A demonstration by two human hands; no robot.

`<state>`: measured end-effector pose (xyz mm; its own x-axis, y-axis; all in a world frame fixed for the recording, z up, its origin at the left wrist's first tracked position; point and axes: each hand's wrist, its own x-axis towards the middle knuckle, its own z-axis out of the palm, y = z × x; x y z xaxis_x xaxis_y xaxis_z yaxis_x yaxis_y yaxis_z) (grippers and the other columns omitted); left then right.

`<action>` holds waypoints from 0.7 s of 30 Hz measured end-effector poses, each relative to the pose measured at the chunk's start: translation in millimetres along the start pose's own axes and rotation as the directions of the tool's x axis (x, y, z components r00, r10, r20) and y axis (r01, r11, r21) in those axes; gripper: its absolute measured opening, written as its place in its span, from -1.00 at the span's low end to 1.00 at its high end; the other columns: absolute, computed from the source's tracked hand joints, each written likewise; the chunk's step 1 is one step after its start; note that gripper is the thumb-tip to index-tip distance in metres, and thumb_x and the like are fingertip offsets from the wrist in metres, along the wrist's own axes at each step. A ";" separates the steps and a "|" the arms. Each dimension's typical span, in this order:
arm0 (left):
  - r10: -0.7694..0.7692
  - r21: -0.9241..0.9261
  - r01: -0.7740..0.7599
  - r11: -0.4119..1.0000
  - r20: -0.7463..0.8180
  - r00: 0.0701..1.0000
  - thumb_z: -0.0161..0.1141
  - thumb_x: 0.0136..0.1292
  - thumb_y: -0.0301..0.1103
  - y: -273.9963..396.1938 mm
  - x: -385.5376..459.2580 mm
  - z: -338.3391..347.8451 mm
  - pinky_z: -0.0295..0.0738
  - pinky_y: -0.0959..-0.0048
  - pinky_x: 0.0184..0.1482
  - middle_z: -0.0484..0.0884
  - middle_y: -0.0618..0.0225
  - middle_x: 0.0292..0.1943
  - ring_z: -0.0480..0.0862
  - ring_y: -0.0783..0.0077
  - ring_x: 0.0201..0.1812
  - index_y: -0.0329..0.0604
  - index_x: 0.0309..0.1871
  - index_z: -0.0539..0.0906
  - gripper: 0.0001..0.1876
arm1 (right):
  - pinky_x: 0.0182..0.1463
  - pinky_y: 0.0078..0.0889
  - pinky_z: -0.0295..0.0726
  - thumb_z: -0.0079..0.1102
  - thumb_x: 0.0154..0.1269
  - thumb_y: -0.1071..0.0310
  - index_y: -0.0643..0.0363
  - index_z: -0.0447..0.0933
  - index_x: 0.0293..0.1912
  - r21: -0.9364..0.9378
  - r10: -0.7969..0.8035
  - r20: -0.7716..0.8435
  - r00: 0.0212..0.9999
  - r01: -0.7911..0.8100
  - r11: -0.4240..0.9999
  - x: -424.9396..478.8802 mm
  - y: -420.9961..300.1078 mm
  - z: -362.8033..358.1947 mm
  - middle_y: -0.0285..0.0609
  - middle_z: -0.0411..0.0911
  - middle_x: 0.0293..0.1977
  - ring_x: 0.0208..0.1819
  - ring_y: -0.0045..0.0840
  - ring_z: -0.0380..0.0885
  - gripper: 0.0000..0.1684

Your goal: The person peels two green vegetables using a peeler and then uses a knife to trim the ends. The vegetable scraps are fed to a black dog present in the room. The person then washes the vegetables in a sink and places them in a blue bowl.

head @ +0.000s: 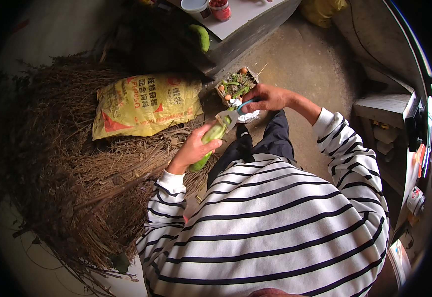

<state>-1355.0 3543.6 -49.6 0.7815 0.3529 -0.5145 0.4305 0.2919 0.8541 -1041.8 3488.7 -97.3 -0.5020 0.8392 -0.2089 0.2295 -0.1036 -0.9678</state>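
My left hand [196,145] is wrapped around a long green gourd or cucumber [216,132], thumb on top. Much of its upper side is pale and peeled, while the lower end keeps its green skin. In my right hand [267,97] is the blue handle of a Y-shaped vegetable peeler [230,116]. The peeler's pale head lies against the far part of the vegetable, and I cannot tell whether the blade is cutting. Just beyond stands a scrap box [256,75] holding eggshells and green peelings.
White crumpled plastic [248,117] lies by the box near my feet. To the left, a printed yellow woven sack [145,105] rests on piled dry brushwood [101,167]. Another green gourd [202,38] lies beside a white-topped counter [234,20] bearing tubs. A wooden stand [382,105] is at right.
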 end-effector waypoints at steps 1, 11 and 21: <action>-0.035 -0.036 0.035 0.999 0.001 0.999 0.39 0.31 -0.25 -2.4 -2.1 -1.6 0.57 0.58 -0.24 0.60 0.40 -0.13 0.57 0.63 -0.27 -0.34 0.38 0.40 -0.34 | -0.15 -0.38 0.51 0.18 0.47 -0.08 0.26 0.67 -0.15 0.007 -0.014 -0.007 1.000 0.014 1.000 -1.0 1.4 -0.9 -0.23 0.61 -0.42 -0.31 -0.58 0.52 -0.48; -0.092 -0.036 0.092 0.995 -0.016 0.996 0.36 0.33 -0.26 -4.9 -24.3 -11.4 0.58 0.56 -0.27 0.59 0.39 -0.15 0.58 0.62 -0.35 -0.28 0.51 0.24 -0.23 | -0.14 -0.31 0.49 0.19 0.48 0.02 0.32 0.63 -0.17 -0.156 0.131 -0.142 0.981 -0.153 0.976 -28.2 64.8 -52.1 -0.16 0.62 -0.39 -0.28 -0.56 0.48 -0.53; -0.096 -0.210 0.091 0.973 -0.016 0.995 0.32 0.34 -0.35 8.0 -3.8 3.1 0.55 0.55 -0.30 0.53 0.42 -0.24 0.59 0.57 -0.38 -0.24 0.49 0.26 -0.30 | -0.26 -0.45 0.48 0.25 0.44 0.00 0.24 0.68 -0.14 0.061 0.023 -0.030 0.999 -0.021 0.998 -2.0 -14.8 -3.6 -0.33 0.57 -0.50 -0.39 -0.67 0.49 -0.56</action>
<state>-1353.1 3541.8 -40.5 0.7288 0.3377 -0.5957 0.3952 0.5030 0.7686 -1041.1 3490.4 -82.1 -0.4718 0.8521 -0.2265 0.1885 -0.1535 -0.9700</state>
